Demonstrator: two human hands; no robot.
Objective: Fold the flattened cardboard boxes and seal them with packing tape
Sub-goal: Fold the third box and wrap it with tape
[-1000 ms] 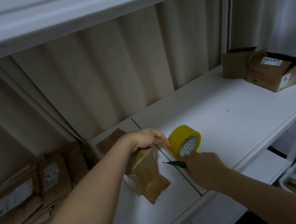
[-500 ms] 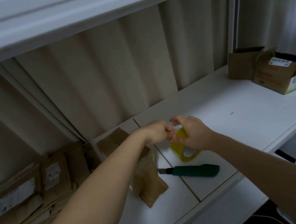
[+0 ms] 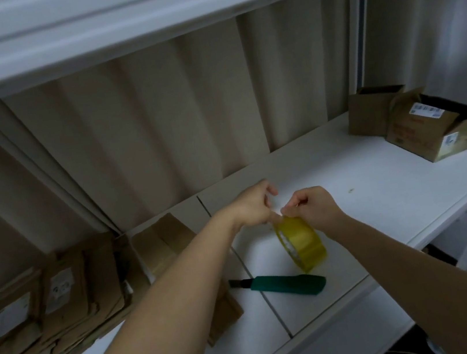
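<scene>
Over the white shelf we held the yellow tape roll up w/ both hands; left hand & right hand fingers pinched its top edge. Green knife lay below, flat boxes far left.

You are looking at a dim, bluish-grey picture with soft, flat light. The tabletop is the brightest surface; left of it the cardboard pile sinks into shadow. Straight edges bow near the frame borders, and detail is slightly soft throughout.
</scene>
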